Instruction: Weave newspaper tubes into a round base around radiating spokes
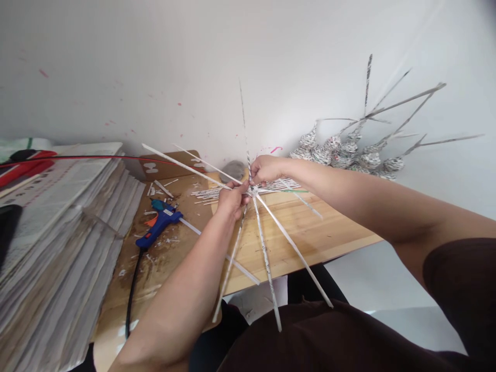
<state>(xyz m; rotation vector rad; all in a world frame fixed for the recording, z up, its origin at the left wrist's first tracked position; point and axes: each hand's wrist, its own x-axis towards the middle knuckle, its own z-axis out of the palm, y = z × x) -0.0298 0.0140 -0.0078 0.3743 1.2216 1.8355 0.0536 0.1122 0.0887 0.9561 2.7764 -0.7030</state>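
Left of the woven hub (253, 191) lies the blue glue gun (159, 223); the left hand (233, 200) pinches the hub's left edge. At its top, the right hand (263, 170) pinches an upright paper stick (243, 111). Woven paper pieces (344, 151) sit right of it.

Craft wkspc | glue gun (159, 226) | paper stack (83, 253) | wood tbl (310, 232)

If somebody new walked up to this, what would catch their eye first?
Probably the spray of thin paper sticks fanning out from between the left hand and right hand over the wooden table. Next, the bright blue glue gun to their left, beside a tall stack of papers, and the woven paper shapes by the wall at right.
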